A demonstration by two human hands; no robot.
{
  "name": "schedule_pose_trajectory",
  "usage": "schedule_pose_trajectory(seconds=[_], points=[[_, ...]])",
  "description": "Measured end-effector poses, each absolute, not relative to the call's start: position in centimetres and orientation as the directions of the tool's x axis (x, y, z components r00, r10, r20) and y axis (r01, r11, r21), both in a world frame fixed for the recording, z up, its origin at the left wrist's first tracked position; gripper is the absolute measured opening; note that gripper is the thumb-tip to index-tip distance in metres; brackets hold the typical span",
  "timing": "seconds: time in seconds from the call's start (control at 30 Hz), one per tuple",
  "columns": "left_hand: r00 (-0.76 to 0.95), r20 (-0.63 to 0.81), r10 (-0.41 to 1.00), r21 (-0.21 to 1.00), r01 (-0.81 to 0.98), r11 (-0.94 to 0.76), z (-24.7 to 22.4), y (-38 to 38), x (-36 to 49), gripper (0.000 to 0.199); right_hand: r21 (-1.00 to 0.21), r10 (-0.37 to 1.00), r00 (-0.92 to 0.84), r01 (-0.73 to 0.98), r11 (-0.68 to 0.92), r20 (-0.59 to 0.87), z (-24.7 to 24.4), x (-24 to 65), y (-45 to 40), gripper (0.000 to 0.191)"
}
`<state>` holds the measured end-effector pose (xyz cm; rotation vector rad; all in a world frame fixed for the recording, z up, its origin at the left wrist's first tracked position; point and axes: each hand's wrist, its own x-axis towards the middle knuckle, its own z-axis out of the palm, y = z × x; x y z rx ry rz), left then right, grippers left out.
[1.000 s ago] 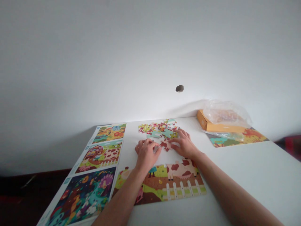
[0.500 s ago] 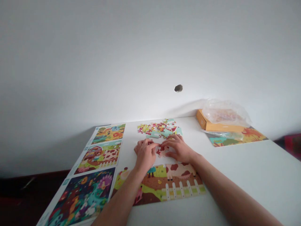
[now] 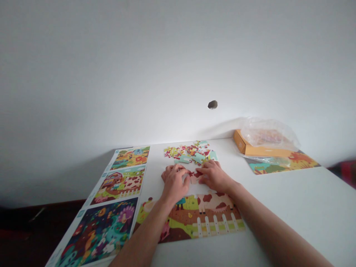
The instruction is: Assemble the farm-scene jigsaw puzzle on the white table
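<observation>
My left hand [image 3: 174, 182] and my right hand [image 3: 214, 176] are close together on the white table [image 3: 303, 211]. The fingers of both hands are curved and lie over some red-and-white jigsaw pieces [image 3: 195, 176], which sit between the hands. They partly hide the pieces, so I cannot tell if they really grip them. A pile of loose pieces [image 3: 189, 152] lies just beyond, and the cow puzzle [image 3: 194, 218] lies just nearer to me.

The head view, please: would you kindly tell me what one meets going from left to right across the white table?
Printed picture sheets → left hand → right hand → orange cardboard box
</observation>
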<state>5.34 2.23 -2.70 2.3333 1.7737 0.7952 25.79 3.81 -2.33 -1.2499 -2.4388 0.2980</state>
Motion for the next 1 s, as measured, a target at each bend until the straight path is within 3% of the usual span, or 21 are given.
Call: schedule_pose_trajectory(seconds=[0.1, 0.27, 0.6, 1.0], points=[[0.227, 0.335, 0.914, 0.376, 0.857, -0.351, -2.47, 1.88, 5.51, 0.019, -0.349, 0.833, -0.503, 0.756, 0.553, 0.229, -2.01, 25.81, 3.65, 0.032], [0.309, 0.342, 0.888, 0.347, 0.836, -0.425, -2.54, 1.60, 5.71, 0.047, -0.407, 0.858, -0.458, 0.755, 0.513, 0.232, -1.95, 25.93, 3.74, 0.037], [0.306, 0.355, 0.883, 0.408, 0.799, -0.441, -3.16, 2.06, 5.70, 0.039, -0.534, 0.834, -0.487, 0.647, 0.544, 0.259, -2.31, 25.34, 3.73, 0.043], [0.260, 0.327, 0.908, 0.460, 0.796, -0.394, -2.99, 2.36, 5.78, 0.031, -0.526, 0.840, -0.438, 0.655, 0.542, 0.320, -2.16, 25.24, 3.69, 0.021]])
